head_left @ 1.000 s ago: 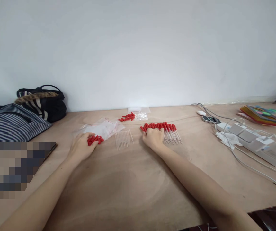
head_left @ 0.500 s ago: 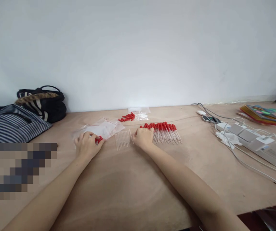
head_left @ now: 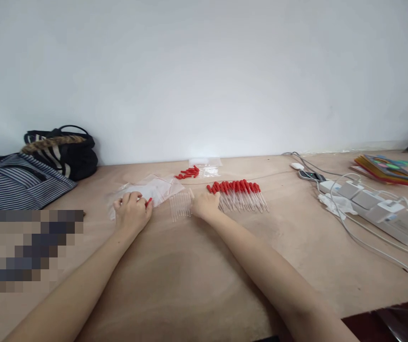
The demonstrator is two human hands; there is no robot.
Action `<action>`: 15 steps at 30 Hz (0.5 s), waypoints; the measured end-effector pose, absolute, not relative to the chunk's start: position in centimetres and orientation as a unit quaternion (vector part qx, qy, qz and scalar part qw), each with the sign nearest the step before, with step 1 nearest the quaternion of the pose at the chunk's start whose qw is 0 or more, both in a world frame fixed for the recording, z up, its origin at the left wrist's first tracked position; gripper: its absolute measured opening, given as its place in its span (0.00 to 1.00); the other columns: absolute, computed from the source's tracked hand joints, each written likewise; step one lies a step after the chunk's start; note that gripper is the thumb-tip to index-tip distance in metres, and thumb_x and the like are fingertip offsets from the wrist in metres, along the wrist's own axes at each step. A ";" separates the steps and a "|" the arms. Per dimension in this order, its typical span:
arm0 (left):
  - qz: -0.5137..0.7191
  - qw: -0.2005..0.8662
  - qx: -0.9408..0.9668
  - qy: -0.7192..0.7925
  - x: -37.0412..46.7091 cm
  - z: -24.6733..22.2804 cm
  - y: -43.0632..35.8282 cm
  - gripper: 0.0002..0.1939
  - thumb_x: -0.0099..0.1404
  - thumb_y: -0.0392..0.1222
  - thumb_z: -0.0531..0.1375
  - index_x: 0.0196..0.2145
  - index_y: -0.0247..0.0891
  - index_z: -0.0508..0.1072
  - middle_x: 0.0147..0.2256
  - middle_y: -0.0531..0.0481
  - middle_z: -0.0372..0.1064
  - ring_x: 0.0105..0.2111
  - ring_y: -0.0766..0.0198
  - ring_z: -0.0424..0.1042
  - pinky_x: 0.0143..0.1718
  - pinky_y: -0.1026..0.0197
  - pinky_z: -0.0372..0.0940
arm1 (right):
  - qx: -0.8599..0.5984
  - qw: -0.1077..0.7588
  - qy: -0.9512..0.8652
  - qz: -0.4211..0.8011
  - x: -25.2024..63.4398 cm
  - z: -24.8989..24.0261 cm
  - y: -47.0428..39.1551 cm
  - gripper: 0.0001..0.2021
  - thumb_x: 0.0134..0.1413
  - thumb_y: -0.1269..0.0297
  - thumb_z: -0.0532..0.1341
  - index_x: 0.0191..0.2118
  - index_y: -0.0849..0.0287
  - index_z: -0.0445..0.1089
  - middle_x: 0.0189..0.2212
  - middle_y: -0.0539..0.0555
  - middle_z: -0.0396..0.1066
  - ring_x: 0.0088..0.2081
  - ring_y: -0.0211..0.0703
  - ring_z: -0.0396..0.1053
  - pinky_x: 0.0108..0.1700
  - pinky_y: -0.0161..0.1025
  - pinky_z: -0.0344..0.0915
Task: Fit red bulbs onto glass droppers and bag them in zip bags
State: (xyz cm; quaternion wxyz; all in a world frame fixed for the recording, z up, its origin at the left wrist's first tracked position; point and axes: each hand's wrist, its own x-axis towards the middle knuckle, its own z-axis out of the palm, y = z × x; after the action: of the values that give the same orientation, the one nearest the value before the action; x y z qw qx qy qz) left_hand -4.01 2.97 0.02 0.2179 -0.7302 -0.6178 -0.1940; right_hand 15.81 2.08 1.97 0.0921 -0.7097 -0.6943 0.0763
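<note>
Down at the brown tabletop (head_left: 189, 280), working with both hands at once! Curled palm-down with the left hand (head_left: 132, 213), right at the near side of a clear zip bag (head_left: 163, 187) and over a red dropper bulb (head_left: 148, 202), just peeking out beside the thumb. Cannot tell about that grip, clasping the bulb or merely covering it, with the fingertips out of sight.

Across to the right hand (head_left: 205, 204), bunched low between a row of bare clear tubes (head_left: 180, 205) and a long line of red-topped droppers (head_left: 242, 192). Right up close to the nearest end of the tube row there, but cannot tell whether pinching a tube or not, with the fingers tucked away from view. Lying side by side, those droppers, with red ends to the wall (head_left: 204, 71) and clear tips toward the wearer.

Up at the back, near the wall, a loose heap of red bulbs (head_left: 189, 173) just beside more clear tubes (head_left: 210, 171) and a small plastic bag (head_left: 204, 162). Far over to the right, a white power strip (head_left: 399, 230) amid trailing cables. Away left, a striped bag (head_left: 22, 183) next to a black bag (head_left: 82, 159).
</note>
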 end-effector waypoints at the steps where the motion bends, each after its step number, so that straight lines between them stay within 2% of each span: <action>1: -0.199 0.227 -0.730 -0.613 -4.0 0.2 2.9 0.17 0.60 0.43 0.49 0.27 0.35 0.75 0.40 0.38 0.68 0.44 0.47 0.61 0.44 0.46 0.49 | -0.704 0.098 -0.700 0.070 16.1 2.2 1.7 0.13 0.53 0.66 0.51 0.35 0.63 0.71 0.35 0.62 0.72 0.37 0.48 0.69 0.44 0.47 0.50; 5: -0.272 0.202 -0.747 -0.572 -2.9 1.0 1.6 0.15 0.61 0.45 0.51 0.29 0.36 0.74 0.39 0.41 0.68 0.42 0.51 0.63 0.44 0.49 0.54 | -0.658 0.124 -0.742 0.036 19.1 2.6 -0.7 0.13 0.55 0.65 0.50 0.38 0.65 0.68 0.38 0.62 0.71 0.41 0.48 0.66 0.42 0.42 0.52; 8: -0.324 0.087 -0.820 -0.463 -1.2 1.3 -0.1 0.12 0.61 0.45 0.52 0.30 0.39 0.73 0.35 0.46 0.68 0.38 0.56 0.66 0.43 0.54 0.58 | -0.600 0.131 -0.789 0.006 22.6 2.1 -3.1 0.09 0.55 0.66 0.52 0.35 0.63 0.68 0.36 0.59 0.71 0.40 0.45 0.66 0.40 0.39 0.52; 11: -0.318 -0.021 -0.880 -0.352 0.6 1.0 -1.6 0.09 0.61 0.41 0.53 0.32 0.39 0.72 0.35 0.47 0.67 0.38 0.59 0.66 0.42 0.56 0.61 | -0.560 0.126 -0.819 -0.025 25.8 1.0 -5.2 0.06 0.53 0.67 0.55 0.31 0.62 0.67 0.31 0.56 0.71 0.36 0.44 0.66 0.37 0.38 0.53; 15: -0.284 -0.113 -0.899 -0.315 2.1 0.3 -2.8 0.07 0.59 0.39 0.54 0.32 0.40 0.72 0.35 0.47 0.67 0.37 0.60 0.67 0.38 0.58 0.63 | -0.543 0.141 -0.828 -0.010 28.3 -0.1 -6.5 0.05 0.52 0.67 0.57 0.28 0.60 0.67 0.29 0.53 0.71 0.35 0.43 0.66 0.37 0.39 0.54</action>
State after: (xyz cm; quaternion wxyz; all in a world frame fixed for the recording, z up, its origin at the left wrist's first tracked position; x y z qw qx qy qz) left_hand 2.10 -2.84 0.26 -0.1132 -0.8986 -0.3145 -0.2841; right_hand 28.29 -6.52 -0.06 0.1413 -0.5430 -0.8277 -0.0105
